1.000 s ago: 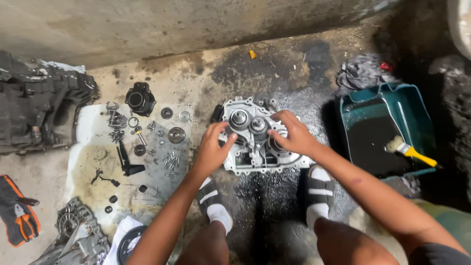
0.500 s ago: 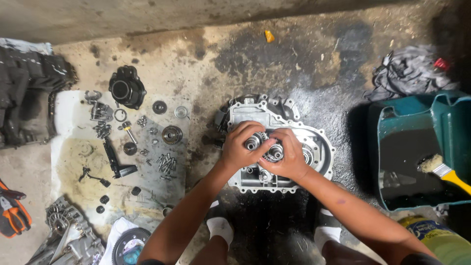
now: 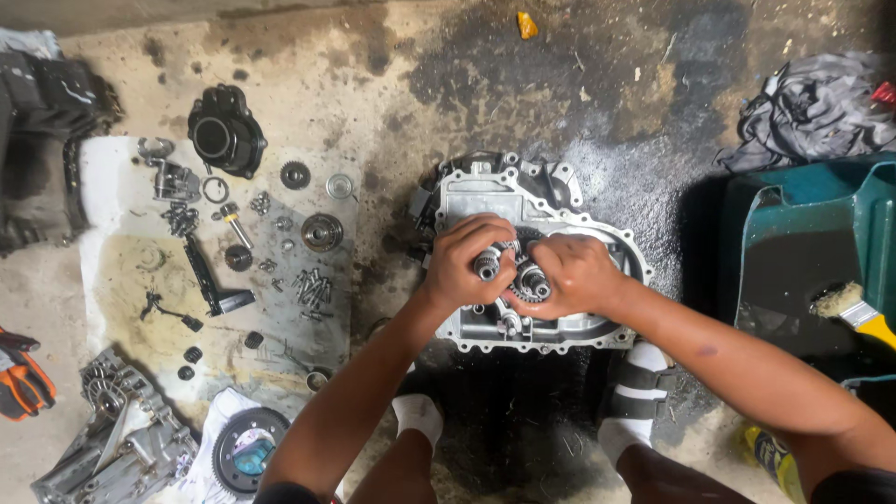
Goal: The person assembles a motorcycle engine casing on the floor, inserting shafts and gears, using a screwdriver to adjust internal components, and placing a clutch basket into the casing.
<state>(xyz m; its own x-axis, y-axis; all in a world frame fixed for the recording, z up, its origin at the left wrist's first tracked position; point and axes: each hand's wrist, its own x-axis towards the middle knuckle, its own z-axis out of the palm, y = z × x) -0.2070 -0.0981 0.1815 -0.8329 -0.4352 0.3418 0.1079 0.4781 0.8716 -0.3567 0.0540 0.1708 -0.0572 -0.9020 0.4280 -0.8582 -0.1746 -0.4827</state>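
An aluminium gearbox case half (image 3: 485, 191) lies flat on the oily concrete floor between my feet. Two gear shafts stand upright inside it. My left hand (image 3: 467, 261) is wrapped around the left gear shaft (image 3: 487, 266). Beside it, my right hand (image 3: 571, 275) grips the right gear shaft (image 3: 532, 280). Both hands touch each other over the middle of the case. The gears lower down are hidden by my fingers.
A stained cloth (image 3: 121, 271) at left carries bolts, washers, small gears and a black lever. A black round cover (image 3: 224, 135) lies above it, another case part (image 3: 121, 439) and a large gear (image 3: 247, 448) below. A green tub (image 3: 803, 252) with a brush (image 3: 854, 308) stands right.
My hands moved from the case's outer edges to its centre and closed on the two gear shafts. The camera view shifted so the case sits further right and lower.
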